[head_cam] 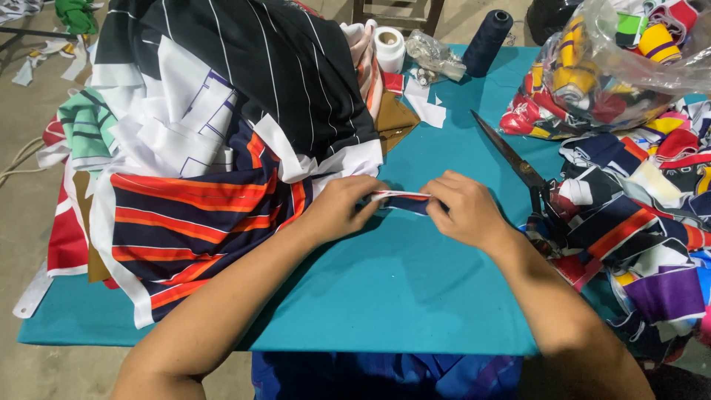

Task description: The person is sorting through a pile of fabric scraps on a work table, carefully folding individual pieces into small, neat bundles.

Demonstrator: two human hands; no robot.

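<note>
Both hands closed in a pinch: left hand (342, 208) and right hand (465, 210) gripping opposite ends of a small striped fabric strip (404, 200), held just above the teal counter (400, 296). Striped fabric pile (222, 148) at left; long scissors (515, 159) near right, beside colourful scraps (637, 222).

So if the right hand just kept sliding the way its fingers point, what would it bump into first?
Probably the left hand. The right hand points left along the small fabric strip both hands pinch, and the left fingertips sit at the strip's other end. Beyond them lies the striped fabric pile.
</note>
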